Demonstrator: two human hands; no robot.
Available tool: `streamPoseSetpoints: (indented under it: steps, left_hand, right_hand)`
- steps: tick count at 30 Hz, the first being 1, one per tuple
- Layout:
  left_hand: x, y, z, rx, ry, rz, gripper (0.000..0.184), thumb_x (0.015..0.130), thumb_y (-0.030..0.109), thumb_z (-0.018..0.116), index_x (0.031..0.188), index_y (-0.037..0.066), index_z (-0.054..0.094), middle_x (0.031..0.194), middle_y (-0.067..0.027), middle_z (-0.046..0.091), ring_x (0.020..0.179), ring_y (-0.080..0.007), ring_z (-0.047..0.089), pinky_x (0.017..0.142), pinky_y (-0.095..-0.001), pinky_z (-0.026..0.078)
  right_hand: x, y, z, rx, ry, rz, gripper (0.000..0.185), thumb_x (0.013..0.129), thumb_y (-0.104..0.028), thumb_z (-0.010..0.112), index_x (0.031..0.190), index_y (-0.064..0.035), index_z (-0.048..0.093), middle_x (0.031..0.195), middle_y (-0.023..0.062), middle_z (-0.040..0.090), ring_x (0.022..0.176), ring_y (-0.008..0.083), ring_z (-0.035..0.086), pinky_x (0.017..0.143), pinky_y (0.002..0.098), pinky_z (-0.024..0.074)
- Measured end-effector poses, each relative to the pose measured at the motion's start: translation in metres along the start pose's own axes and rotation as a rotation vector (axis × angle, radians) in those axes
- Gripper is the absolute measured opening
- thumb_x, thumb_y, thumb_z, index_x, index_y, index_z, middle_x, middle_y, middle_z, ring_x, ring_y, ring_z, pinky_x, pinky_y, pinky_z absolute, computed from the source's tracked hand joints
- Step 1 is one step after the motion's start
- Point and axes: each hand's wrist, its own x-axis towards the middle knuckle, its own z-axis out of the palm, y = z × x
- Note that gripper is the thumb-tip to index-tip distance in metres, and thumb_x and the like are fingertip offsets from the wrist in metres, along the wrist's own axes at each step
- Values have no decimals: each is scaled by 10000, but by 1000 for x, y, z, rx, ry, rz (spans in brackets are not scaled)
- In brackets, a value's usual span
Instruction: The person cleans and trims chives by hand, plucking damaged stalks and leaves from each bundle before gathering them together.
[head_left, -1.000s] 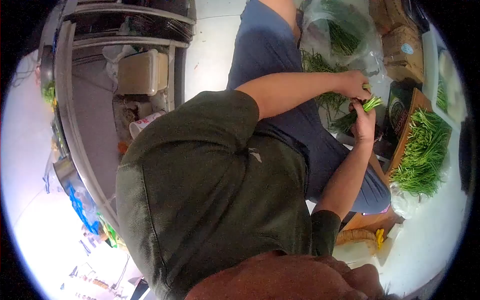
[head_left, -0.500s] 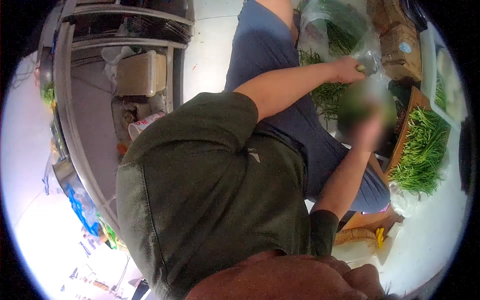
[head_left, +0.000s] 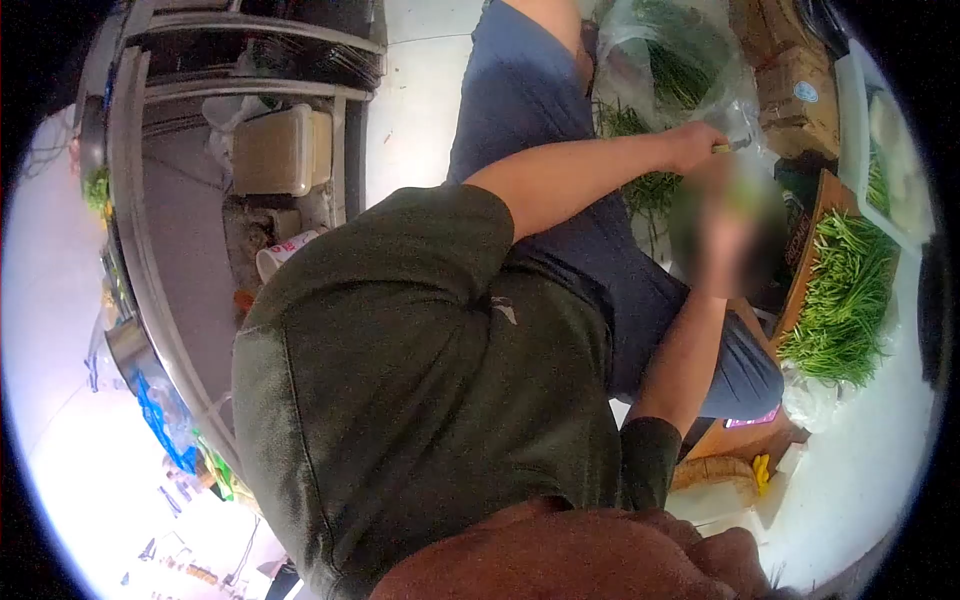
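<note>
My left hand (head_left: 697, 148) is closed round a small yellowish object (head_left: 721, 148), whose kind I cannot make out. Just below it in the view is my right hand (head_left: 733, 245), heavily blurred, with a bunch of green stalks (head_left: 745, 192) showing at its fingertips. Its separate fingers cannot be made out. Loose green stalks (head_left: 650, 192) lie beneath and beside my left forearm. A clear plastic bag (head_left: 735, 110) with more long greens (head_left: 685, 70) is beyond my left hand. To the right, a thick pile of green stalks (head_left: 840, 300) lies beside a brown board edge (head_left: 805, 260).
Cardboard boxes (head_left: 800, 100) stand at the upper right, near a pale translucent tub (head_left: 855, 150). Metal shelving (head_left: 150, 250) at the left holds a lidded container (head_left: 275, 150). A round wooden piece (head_left: 715, 472) and a yellow item (head_left: 762, 472) are at the lower right.
My hands were together at the green stalks; my left hand has since drawn up and slightly left, with the yellowish object. My right hand has shifted slightly left and become blurred.
</note>
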Motion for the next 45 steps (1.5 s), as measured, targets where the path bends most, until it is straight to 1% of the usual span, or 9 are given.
streamPoseSetpoints:
  steps: [5, 14, 17, 21, 23, 26, 29, 38, 45]
  left_hand:
    - [-3, -2, -10, 25, -123, 97, 422, 791, 438, 616, 1035, 98, 664, 975, -155, 661, 898, -296, 623, 822, -392, 471]
    - [-3, 8, -20, 283, -265, 222, 457, 846, 432, 546, 1035, 19, 598, 910, -213, 631, 851, -368, 605, 769, -452, 466]
    - [15, -24, -9, 257, -276, 209, 472, 823, 467, 572, 998, 31, 618, 888, -218, 631, 827, -366, 610, 749, -458, 468]
    - [8, -2, -24, 157, -82, -30, 480, 779, 503, 612, 960, 60, 646, 885, -202, 639, 834, -346, 616, 740, -430, 476]
    - [11, -1, -27, 266, -57, -90, 512, 744, 521, 642, 1013, 86, 664, 956, -181, 658, 899, -337, 620, 777, -380, 486]
    - [18, -31, -2, 183, -46, 96, 462, 746, 509, 641, 988, 116, 678, 893, -155, 662, 833, -313, 625, 761, -403, 488]
    - [-3, -6, -4, -12, -113, -31, 475, 733, 504, 659, 1035, 139, 680, 937, -139, 670, 872, -308, 624, 799, -392, 484]
    - [3, -11, -5, 77, -131, -6, 460, 782, 488, 613, 1052, 120, 669, 999, -156, 658, 904, -315, 618, 820, -412, 471]
    - [3, -10, -9, -13, -114, 36, 420, 824, 449, 572, 1048, 103, 649, 826, -137, 653, 770, -274, 612, 737, -399, 473]
  right_hand:
    - [-4, -4, 0, 236, -25, 28, 115, 830, -116, 658, 870, -43, 578, 659, 2, 549, 541, 65, 486, 472, 230, 372]
    - [0, 10, -6, -72, -76, 16, 173, 856, -151, 638, 925, 3, 603, 708, 22, 605, 572, 80, 506, 517, 247, 401]
    - [4, 17, -10, -332, -34, -136, 182, 857, -153, 638, 931, 10, 612, 733, 32, 628, 593, 80, 515, 534, 252, 409]
    - [-3, 21, -17, -352, -24, -339, 158, 865, -149, 623, 932, -6, 612, 778, 43, 645, 596, 84, 512, 532, 243, 401]
    - [-1, 18, -16, -159, -81, -202, 154, 865, -144, 621, 950, -16, 605, 812, 47, 649, 592, 82, 506, 528, 237, 399]
    - [2, 8, -13, 160, -153, 130, 166, 856, -133, 632, 980, -31, 588, 831, 39, 635, 587, 73, 495, 518, 223, 395]
    - [-8, -12, -8, 124, -126, 130, 192, 845, -121, 647, 994, -28, 570, 811, 21, 609, 582, 63, 489, 501, 215, 391]
    - [-2, -4, -16, 111, -153, 108, 186, 842, -144, 650, 958, -3, 615, 789, 21, 619, 580, 68, 494, 513, 218, 406]
    - [-5, -7, -19, 166, -174, 100, 215, 869, -161, 616, 998, 10, 633, 823, 36, 652, 585, 68, 486, 520, 223, 402]
